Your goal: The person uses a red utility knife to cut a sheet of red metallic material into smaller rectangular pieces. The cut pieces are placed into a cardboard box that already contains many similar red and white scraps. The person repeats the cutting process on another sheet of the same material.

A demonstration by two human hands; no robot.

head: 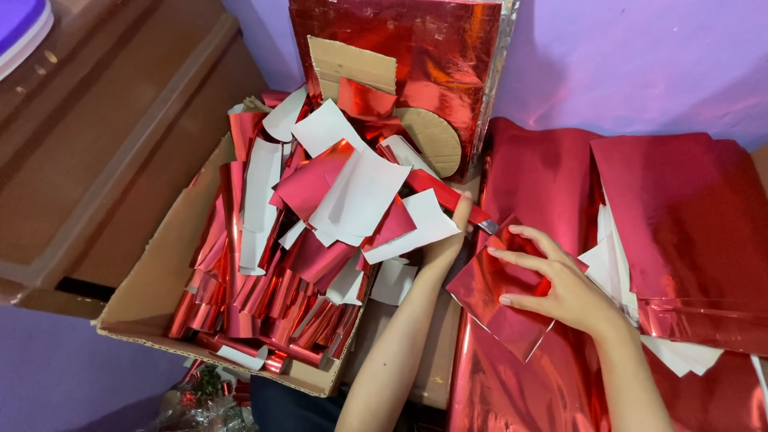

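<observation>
Red foil scraps, box overflowing.
Left hand (pixel 450 240) pinches a foil strip (pixel 448 196); right hand (pixel 552 284), fingers spread, presses a foil square (pixel 500 308). The heaped box (pixel 152 296) at nine o'clock may spill.

We count one cardboard box (pixel 152 288), two cardboard cutouts (pixel 352 64), two hands, dozens of red foil scraps (pixel 272 296), uncountable.

A home craft corner, set up for cutting and wrapping with foil paper.

Lilac-painted walls (pixel 640 56) are running across the top of the frame, and a brown wooden cabinet (pixel 96 144) is filling the upper left, as in a lived-in room. At centre, a cardboard box (pixel 152 296) is overflowing with red foil offcuts (pixel 304 240). Sheets of red metallic paper (pixel 688 232) are lying stacked at the right, and a foil-covered board (pixel 432 56) with bare cardboard cut-outs (pixel 436 140) is leaning against the wall at top centre.
</observation>
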